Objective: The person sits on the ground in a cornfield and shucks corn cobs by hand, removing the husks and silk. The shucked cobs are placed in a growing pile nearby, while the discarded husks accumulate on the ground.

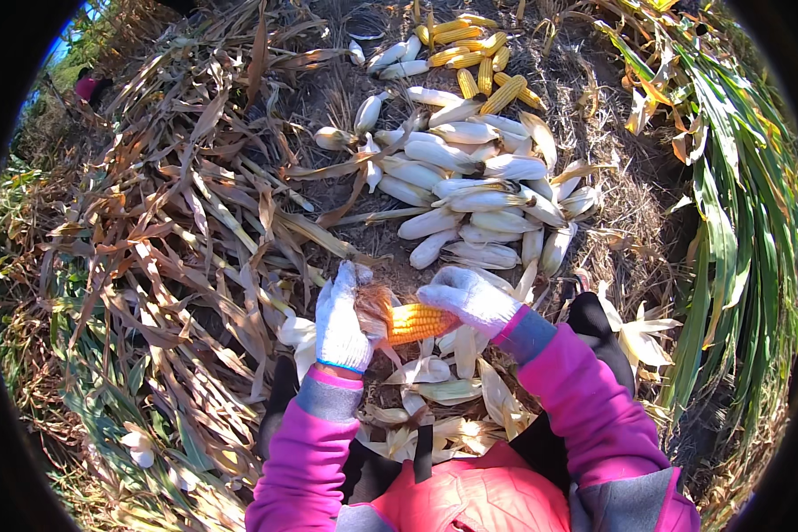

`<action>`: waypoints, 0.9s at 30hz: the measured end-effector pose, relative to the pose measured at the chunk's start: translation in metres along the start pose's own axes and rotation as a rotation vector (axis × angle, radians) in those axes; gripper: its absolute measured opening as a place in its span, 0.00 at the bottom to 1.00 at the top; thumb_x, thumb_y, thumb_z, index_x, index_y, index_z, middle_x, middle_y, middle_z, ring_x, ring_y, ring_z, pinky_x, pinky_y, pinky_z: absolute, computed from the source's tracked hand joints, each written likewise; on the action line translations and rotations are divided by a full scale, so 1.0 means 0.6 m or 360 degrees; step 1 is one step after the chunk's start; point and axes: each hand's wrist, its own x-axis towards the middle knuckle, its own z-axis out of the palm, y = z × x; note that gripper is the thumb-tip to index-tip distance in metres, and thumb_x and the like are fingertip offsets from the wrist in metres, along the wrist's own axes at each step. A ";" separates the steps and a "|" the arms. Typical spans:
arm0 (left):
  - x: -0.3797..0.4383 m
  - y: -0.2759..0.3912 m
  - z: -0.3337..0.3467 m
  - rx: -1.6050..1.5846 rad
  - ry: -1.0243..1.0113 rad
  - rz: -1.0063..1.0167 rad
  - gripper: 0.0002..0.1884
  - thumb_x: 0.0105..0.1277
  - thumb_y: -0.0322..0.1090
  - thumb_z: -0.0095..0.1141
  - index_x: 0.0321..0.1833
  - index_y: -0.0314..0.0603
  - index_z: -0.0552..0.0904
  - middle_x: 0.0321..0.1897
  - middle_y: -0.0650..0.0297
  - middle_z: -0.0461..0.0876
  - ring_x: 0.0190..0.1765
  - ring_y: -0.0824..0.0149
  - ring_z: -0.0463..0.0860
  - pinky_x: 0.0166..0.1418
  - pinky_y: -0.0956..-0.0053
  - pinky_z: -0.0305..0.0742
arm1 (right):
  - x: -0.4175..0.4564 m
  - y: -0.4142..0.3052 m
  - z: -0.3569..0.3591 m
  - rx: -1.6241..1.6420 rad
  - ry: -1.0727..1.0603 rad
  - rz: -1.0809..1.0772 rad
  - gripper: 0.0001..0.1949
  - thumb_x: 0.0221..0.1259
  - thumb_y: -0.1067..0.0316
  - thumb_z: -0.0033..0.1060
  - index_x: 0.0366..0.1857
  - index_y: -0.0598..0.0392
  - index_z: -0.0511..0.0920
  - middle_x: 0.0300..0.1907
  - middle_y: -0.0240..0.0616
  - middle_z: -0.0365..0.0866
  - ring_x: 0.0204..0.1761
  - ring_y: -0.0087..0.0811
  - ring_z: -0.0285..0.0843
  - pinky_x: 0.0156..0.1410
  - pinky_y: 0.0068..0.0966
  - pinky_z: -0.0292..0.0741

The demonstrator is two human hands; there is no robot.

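Between my two white-gloved hands lies a yellow corn cob (417,324), held nearly level in front of me. My left hand (343,322) grips its left end, where brown corn silk (374,302) and pulled-back husk bunch up. At the other end, my right hand (471,299) closes around the cob's reddish tip. Beyond my hands is a heap of corn ears in pale husks (465,186). Loose stripped husks (452,392) are scattered on the ground between my legs.
Bare yellow cobs (472,50) lie past the heap. Dry cornstalks (213,199) are piled along the left. Long green leaves (731,219) line the right side. An opened husk (638,329) rests by my right leg. Far left, part of a person in pink (88,88) shows.
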 end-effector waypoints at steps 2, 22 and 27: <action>-0.011 -0.003 0.003 -0.0063 -0.0149 -0.0028 0.16 0.78 0.48 0.57 0.45 0.40 0.82 0.36 0.63 0.82 0.37 0.67 0.83 0.43 0.70 0.80 | -0.003 0.006 0.000 -0.0390 -0.0152 0.0083 0.32 0.61 0.42 0.73 0.48 0.67 0.78 0.35 0.37 0.83 0.31 0.24 0.83 0.33 0.23 0.83; 0.101 0.133 -0.170 0.0910 0.0336 0.0861 0.25 0.76 0.42 0.60 0.69 0.34 0.73 0.59 0.57 0.80 0.60 0.63 0.80 0.62 0.66 0.78 | -0.066 0.076 -0.057 -0.0139 -0.0214 0.0283 0.35 0.58 0.52 0.78 0.65 0.61 0.73 0.44 0.35 0.84 0.38 0.22 0.81 0.42 0.23 0.79; 0.085 0.122 -0.158 0.3023 0.0664 0.1739 0.31 0.64 0.44 0.68 0.71 0.51 0.76 0.67 0.54 0.77 0.69 0.50 0.74 0.73 0.51 0.65 | -0.054 0.065 -0.043 -0.0448 0.0297 0.0405 0.32 0.57 0.45 0.76 0.55 0.61 0.76 0.34 0.36 0.83 0.29 0.25 0.80 0.34 0.26 0.78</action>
